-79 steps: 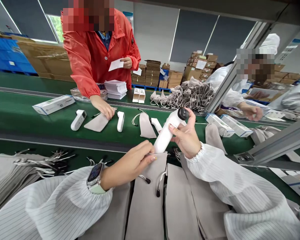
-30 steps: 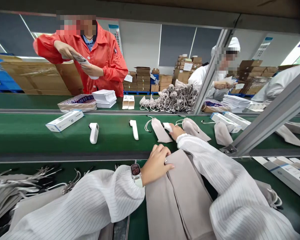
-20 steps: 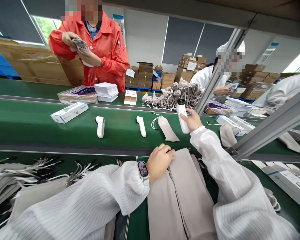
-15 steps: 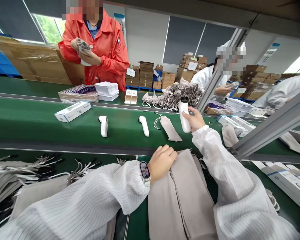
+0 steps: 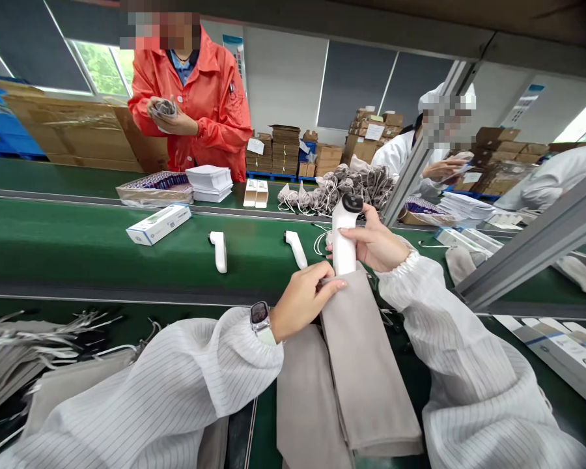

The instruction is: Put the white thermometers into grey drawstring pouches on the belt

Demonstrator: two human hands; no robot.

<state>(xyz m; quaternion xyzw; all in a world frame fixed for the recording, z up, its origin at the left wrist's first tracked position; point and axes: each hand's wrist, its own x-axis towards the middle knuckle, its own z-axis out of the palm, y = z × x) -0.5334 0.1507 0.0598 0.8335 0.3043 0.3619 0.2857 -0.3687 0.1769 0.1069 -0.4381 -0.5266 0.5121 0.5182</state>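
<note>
In my right hand (image 5: 378, 242) is a white handheld device with a black head (image 5: 344, 238), held upright, its lower end at the top edge of a grey cloth pouch (image 5: 368, 365). My left hand (image 5: 303, 296) pinches that pouch's upper edge between thumb and fingers. Another grey pouch (image 5: 305, 397) lies beneath it. Two similar white devices, one at the left (image 5: 219, 252) and one nearer my hands (image 5: 295, 249), rest on the green belt (image 5: 102, 254). A white cord loop shows just behind the held device.
A white-blue box (image 5: 159, 224) lies on the belt. Beyond are a paper stack (image 5: 209, 179) and a heap of filled pouches (image 5: 346, 185). A slanted metal post (image 5: 537, 244) crosses the right side. Corded pouches (image 5: 10, 365) lie left. A person in red (image 5: 190, 104) stands opposite.
My right hand has brought the device down and left to the pouch. My left hand has lifted the pouch's top edge. Belt items have shifted right; the pouch behind is now mostly hidden.
</note>
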